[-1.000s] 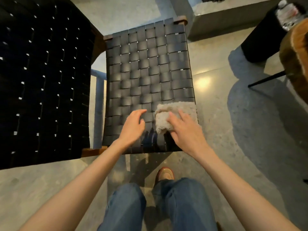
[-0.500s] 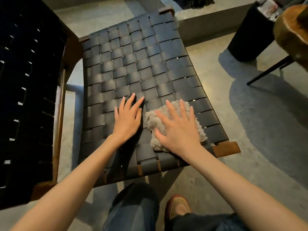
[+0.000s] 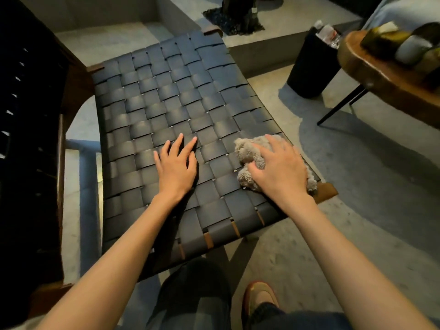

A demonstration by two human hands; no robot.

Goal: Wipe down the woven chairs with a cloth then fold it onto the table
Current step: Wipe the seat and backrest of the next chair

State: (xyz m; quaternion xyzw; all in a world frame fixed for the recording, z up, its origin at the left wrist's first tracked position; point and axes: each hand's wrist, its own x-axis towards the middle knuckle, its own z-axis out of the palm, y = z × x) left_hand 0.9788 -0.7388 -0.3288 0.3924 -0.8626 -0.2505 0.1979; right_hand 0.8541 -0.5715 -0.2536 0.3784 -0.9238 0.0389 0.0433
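Pressing down on the cloth [image 3: 247, 148] with the right hand [image 3: 281, 170]: palm and fingers laid over it, fingers spread and fairly straight, not fisted.

Cloth look: beige, fluffy looped pile, bunched into a lump rather than laid flat. Folds bulge out around the thumb, and a small piece pokes out on the right by the wrist.

Cloth location: near right corner of the woven chair seat [image 3: 166, 103], just beside the exposed brown wood frame corner [image 3: 327, 190]. Most of it sits under the palm. The visible part is to the left of the hand and under the fingers.

Left hand [image 3: 177, 167]: flat on the seat, fingers apart, holding nothing. It's left of the cloth and not touching it, with a couple of straps between.

Seat: wide dark straps in a basket weave, tan strap ends showing along the near edge.

Surroundings:
- A second woven chair [image 3: 28, 139], darker, fills the left edge.
- A wooden table [image 3: 381, 77] on thin black legs is at far right. The items on it are blurred, can't tell what they are.
- A black bin [image 3: 309, 65] stands left of the table with a clear bottle [image 3: 327, 33] sticking out.
- The floor [image 3: 357, 186] is grey.
- Jeans and a tan shoe [image 3: 260, 298] show at the near edge.
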